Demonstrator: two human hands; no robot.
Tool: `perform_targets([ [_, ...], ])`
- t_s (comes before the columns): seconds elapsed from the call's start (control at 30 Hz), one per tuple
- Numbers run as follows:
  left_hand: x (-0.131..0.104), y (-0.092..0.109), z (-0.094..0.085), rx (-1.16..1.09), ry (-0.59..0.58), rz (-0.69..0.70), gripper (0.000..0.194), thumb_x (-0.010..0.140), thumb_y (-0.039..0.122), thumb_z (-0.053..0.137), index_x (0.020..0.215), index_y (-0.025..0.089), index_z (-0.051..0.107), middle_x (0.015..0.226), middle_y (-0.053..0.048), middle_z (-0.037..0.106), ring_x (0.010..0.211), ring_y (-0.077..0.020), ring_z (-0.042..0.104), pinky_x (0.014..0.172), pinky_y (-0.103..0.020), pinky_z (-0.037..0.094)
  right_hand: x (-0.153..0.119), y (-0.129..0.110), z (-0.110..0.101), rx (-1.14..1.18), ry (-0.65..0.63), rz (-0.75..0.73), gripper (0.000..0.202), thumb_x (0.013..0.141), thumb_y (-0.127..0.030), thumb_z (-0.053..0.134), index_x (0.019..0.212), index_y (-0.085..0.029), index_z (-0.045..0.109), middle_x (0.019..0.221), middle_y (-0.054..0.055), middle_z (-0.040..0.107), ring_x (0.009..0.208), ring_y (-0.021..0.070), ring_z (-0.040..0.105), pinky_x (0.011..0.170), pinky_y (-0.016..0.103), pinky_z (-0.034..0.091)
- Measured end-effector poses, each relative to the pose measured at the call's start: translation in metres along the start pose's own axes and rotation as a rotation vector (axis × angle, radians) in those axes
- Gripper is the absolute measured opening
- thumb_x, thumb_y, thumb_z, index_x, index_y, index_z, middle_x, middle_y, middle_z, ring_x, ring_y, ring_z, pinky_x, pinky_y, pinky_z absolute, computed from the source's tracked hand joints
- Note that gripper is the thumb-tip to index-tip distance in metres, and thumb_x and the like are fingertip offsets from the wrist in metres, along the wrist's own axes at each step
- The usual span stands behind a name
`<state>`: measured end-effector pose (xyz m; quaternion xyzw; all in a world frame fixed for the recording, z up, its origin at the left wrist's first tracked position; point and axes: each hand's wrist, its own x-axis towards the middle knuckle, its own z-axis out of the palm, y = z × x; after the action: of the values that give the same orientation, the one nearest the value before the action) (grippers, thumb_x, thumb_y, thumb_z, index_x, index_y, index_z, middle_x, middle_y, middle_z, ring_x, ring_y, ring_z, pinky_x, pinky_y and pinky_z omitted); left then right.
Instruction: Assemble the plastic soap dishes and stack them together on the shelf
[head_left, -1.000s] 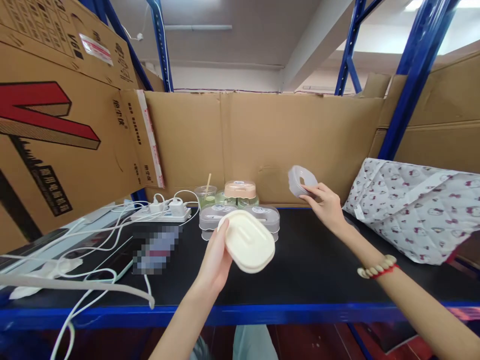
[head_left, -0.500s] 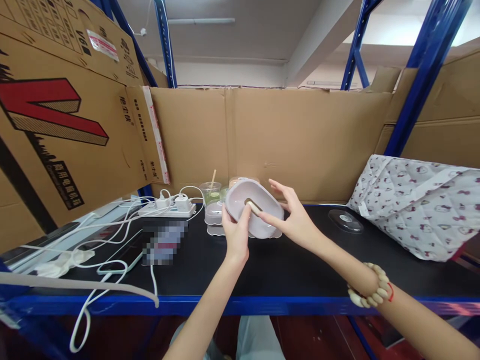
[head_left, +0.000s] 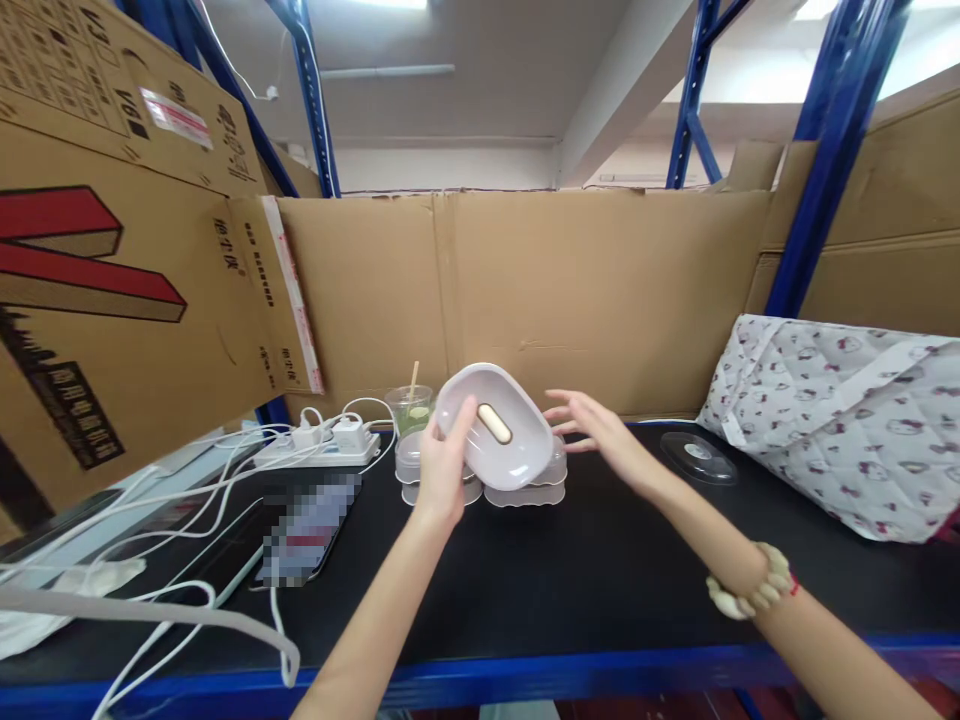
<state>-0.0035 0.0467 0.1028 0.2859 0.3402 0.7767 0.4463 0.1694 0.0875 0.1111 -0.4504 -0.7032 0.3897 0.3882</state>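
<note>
My left hand [head_left: 444, 470] grips the left edge of a pale lilac, rounded plastic dish [head_left: 525, 430], thumb over its inner face. The dish is held up tilted, hollow side toward me, and a cream oblong piece [head_left: 493, 423] with a dark rim sits in its middle. My right hand [head_left: 600, 430] is open just right of the dish, its fingers spread and holding nothing. Behind and below the dish, stacked clear plastic containers [head_left: 536, 494] stand on the black tabletop [head_left: 525, 580], partly hidden by it.
A clear cup [head_left: 401, 405] with a stick stands behind the containers. To the left lie a white power strip [head_left: 322, 455], tangled white cables and a phone [head_left: 307, 530]. A clear lid [head_left: 699, 457] and a patterned quilted bag [head_left: 847, 420] are on the right. Cardboard [head_left: 600, 300] walls the back.
My right hand has moved off the dish to the right, its fingers leaving the cream piece. My left hand still holds the dish. The whole view has shifted slightly.
</note>
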Motion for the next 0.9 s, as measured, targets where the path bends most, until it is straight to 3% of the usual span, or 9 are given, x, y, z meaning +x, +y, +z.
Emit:
perform_targets([
  [0.13,0.006,0.022,0.0,-0.249,0.15,-0.215,0.015,0.08,0.01,0.045,0.083,0.009,0.06,0.067,-0.001,0.062,0.053,-0.0083,0.057,0.049,-0.017,0.045,0.012,0.046,-0.064,-0.614,0.451,0.44,0.067,0.075,-0.045,0.054,0.136,-0.022,0.038,0.132,0.011,0.036,0.129,0.0269,0.035,0.11,0.046,0.03],
  [0.23,0.007,0.03,-0.005,-0.269,0.117,-0.277,0.02,0.082,0.012,0.037,0.078,0.009,0.056,0.062,-0.003,0.061,0.048,-0.01,0.055,0.043,-0.018,0.043,0.006,0.085,-0.099,-0.835,0.507,0.748,0.076,0.064,-0.04,0.064,0.134,-0.02,0.043,0.132,0.017,0.033,0.126,0.0394,0.032,0.097,0.056,0.033],
  [0.3,0.006,0.029,-0.007,-0.224,0.056,-0.278,0.021,0.084,0.014,0.037,0.085,0.008,0.057,0.065,-0.004,0.062,0.049,-0.0111,0.057,0.043,-0.018,0.044,0.003,0.1,-0.111,-0.828,0.485,0.756,0.072,0.063,-0.039,0.064,0.13,-0.018,0.048,0.125,0.02,0.038,0.118,0.0379,0.042,0.09,0.053,0.039],
  [0.47,-0.002,0.014,-0.001,-0.085,-0.111,-0.317,0.031,0.09,0.021,0.043,0.119,0.012,0.051,0.094,-0.008,0.067,0.063,-0.0114,0.063,0.052,-0.019,0.05,0.01,0.081,-0.103,-0.766,0.422,0.528,0.051,0.077,-0.042,0.049,0.124,-0.022,0.054,0.118,0.012,0.048,0.114,0.0203,0.049,0.102,0.039,0.041],
  [0.53,-0.006,0.007,0.005,-0.062,-0.172,-0.331,0.04,0.091,0.027,0.044,0.13,0.018,0.042,0.11,-0.009,0.063,0.073,-0.013,0.065,0.06,-0.022,0.053,0.013,0.058,-0.084,-0.704,0.426,0.303,0.047,0.08,-0.047,0.045,0.123,-0.029,0.053,0.12,0.003,0.047,0.116,0.0105,0.047,0.109,0.028,0.039],
  [0.6,-0.011,0.001,0.011,-0.064,-0.213,-0.314,0.047,0.091,0.032,0.046,0.136,0.023,0.035,0.121,-0.008,0.058,0.085,-0.0147,0.065,0.068,-0.026,0.055,0.011,0.036,-0.058,-0.476,0.45,-0.124,0.052,0.076,-0.055,0.048,0.118,-0.026,0.057,0.12,0.004,0.046,0.113,0.0101,0.048,0.102,0.027,0.044],
  [0.67,-0.014,-0.004,0.017,-0.083,-0.238,-0.291,0.045,0.091,0.038,0.045,0.134,0.025,0.038,0.125,-0.008,0.056,0.094,-0.0171,0.063,0.074,-0.03,0.054,0.004,0.018,-0.031,-0.33,0.302,-0.386,0.059,0.072,-0.066,0.047,0.116,-0.028,0.059,0.122,0.003,0.045,0.114,0.0086,0.046,0.097,0.023,0.047],
  [0.8,-0.019,-0.01,0.02,-0.066,-0.237,-0.281,0.054,0.085,0.053,0.049,0.127,0.02,0.048,0.122,-0.011,0.057,0.104,-0.0232,0.058,0.076,-0.033,0.054,-0.006,0.001,0.004,-0.259,0.095,-0.511,0.051,0.065,-0.059,0.06,0.107,-0.031,0.063,0.121,0.001,0.042,0.118,0.0069,0.042,0.102,0.023,0.044],
  [0.9,-0.018,-0.015,0.014,0.003,-0.141,-0.189,0.059,0.078,0.044,0.061,0.13,0.025,0.041,0.122,-0.008,0.057,0.106,-0.0223,0.057,0.074,-0.031,0.053,-0.003,-0.004,0.011,-0.186,0.074,-0.445,0.051,0.063,-0.061,0.06,0.101,-0.027,0.065,0.122,0.001,0.042,0.121,0.0088,0.041,0.107,0.028,0.041],
])
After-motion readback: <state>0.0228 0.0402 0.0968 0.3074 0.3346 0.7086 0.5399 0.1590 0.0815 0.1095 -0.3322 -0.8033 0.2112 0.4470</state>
